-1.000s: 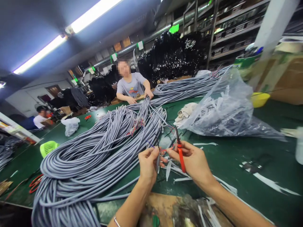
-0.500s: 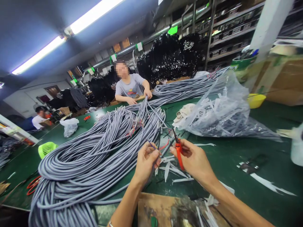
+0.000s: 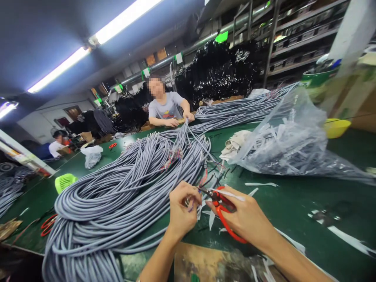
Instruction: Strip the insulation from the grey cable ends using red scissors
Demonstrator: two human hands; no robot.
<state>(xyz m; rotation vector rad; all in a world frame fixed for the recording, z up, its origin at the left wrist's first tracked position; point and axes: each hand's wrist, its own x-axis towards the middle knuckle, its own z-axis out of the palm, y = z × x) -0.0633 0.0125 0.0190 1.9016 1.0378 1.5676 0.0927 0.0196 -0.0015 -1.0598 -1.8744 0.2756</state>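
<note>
My left hand [image 3: 184,205] is closed in a pinch, with a thin purple wire [image 3: 191,204] between its fingers. In my right hand [image 3: 248,215] are red-handled scissors [image 3: 217,201], the handles spread apart. The dark blades point left, their tips at the fingertips of my left hand. Whether they touch the wire I cannot tell. Beyond both hands lies a large coil of grey cables [image 3: 138,184], some with bared coloured wires [image 3: 174,157] at their ends. White strips [image 3: 212,219] are scattered beneath my right hand.
A co-worker [image 3: 167,107] across the green table [image 3: 293,219] handles cable ends. To the right stands a clear bag of scraps [image 3: 288,147]; a yellow bowl [image 3: 337,127] is behind it. On the left are a green basket [image 3: 65,182] and other red scissors [image 3: 48,225]. A worn board [image 3: 202,258] lies nearest me.
The scissors have swung from pointing up to pointing left, with their handles spreading apart. Their tips have come up to my left hand, which still pinches the wire. The view has shifted slightly.
</note>
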